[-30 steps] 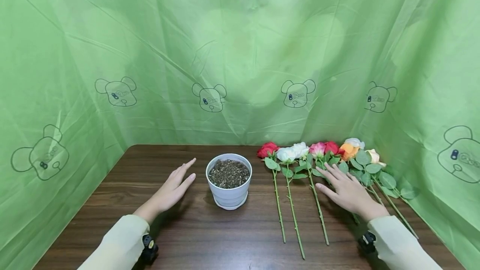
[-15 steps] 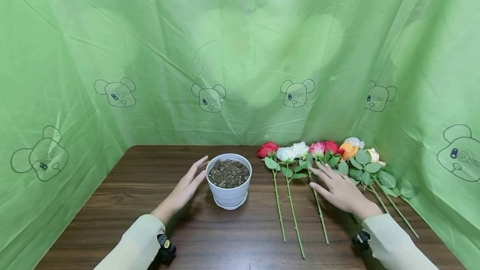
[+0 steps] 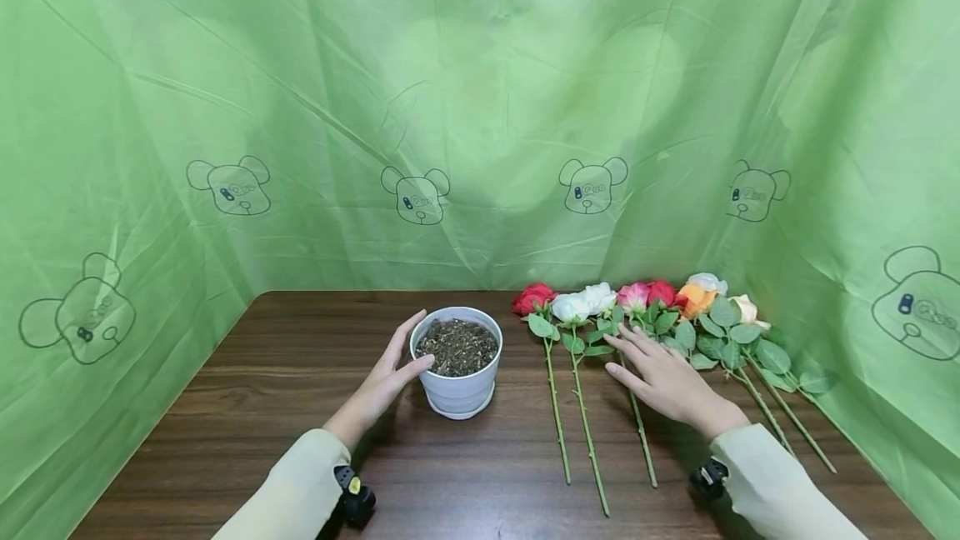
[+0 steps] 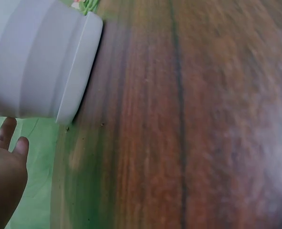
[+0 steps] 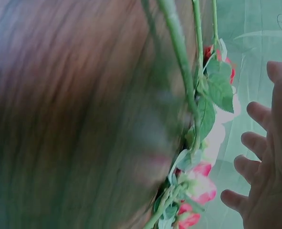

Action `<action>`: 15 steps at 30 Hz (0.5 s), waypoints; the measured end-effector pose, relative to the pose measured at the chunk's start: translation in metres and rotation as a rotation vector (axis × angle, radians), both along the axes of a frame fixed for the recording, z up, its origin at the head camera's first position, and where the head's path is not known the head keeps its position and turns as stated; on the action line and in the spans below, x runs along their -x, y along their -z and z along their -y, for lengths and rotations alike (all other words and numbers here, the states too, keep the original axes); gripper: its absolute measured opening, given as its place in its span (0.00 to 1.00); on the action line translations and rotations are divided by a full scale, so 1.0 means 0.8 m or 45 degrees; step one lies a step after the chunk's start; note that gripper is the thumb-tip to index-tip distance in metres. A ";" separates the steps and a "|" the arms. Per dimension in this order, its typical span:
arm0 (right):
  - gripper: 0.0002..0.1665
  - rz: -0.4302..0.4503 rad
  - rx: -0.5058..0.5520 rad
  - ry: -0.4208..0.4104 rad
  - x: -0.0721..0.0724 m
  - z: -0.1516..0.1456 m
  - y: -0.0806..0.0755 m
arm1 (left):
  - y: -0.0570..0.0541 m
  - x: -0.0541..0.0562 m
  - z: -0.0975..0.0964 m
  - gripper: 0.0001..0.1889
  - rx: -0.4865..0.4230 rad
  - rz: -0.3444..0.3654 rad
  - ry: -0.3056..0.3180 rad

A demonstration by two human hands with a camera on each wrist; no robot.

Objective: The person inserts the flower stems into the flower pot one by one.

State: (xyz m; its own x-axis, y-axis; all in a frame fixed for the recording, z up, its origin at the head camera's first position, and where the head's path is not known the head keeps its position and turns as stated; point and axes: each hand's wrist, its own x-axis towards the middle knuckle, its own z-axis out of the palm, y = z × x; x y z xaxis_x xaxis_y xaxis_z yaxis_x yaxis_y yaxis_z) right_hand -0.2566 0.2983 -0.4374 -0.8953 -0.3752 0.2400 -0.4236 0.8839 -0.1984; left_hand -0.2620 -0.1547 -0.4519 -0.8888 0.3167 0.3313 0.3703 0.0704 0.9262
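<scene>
My left hand [image 3: 386, 382] is at the left side of a white flowerpot [image 3: 461, 390], its fingers straight and its thumb at the near rim. In the left wrist view, fingertips [image 4: 20, 147] show close beside the ribbed wall of the pot. Dark soil [image 3: 457, 347] fills the pot, which stands upright on a saucer. My right hand [image 3: 667, 377] hovers with spread, straight fingers over a pink rose's stem [image 3: 642, 436]; it holds nothing. A red rose [image 3: 534, 298] and a white rose [image 3: 572, 307] lie to its left, stems toward me.
More roses overlap at the right, among them an orange rose [image 3: 696, 300] and a cream rose [image 3: 748, 312] with green leaves. All lie on a dark wooden table [image 3: 465, 473]. A green curtain [image 3: 480, 123] with bear prints hangs behind and at both sides.
My left hand has moved right, from apart from the pot up to its side, thumb now at the rim. My right hand has drifted left over the stems. Pot and roses stay put.
</scene>
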 end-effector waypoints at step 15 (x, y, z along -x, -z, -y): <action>0.25 -0.037 0.132 -0.186 0.004 0.045 -0.009 | -0.001 0.004 -0.001 0.47 -0.101 0.009 0.088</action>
State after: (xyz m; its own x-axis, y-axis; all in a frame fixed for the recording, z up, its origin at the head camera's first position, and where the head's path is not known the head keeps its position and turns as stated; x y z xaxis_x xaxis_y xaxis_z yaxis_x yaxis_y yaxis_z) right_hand -0.2594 0.2623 -0.4302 -0.8255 -0.4724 0.3089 -0.5525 0.7881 -0.2713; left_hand -0.2652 -0.1538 -0.4514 -0.8680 0.3505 0.3517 0.3653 -0.0288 0.9304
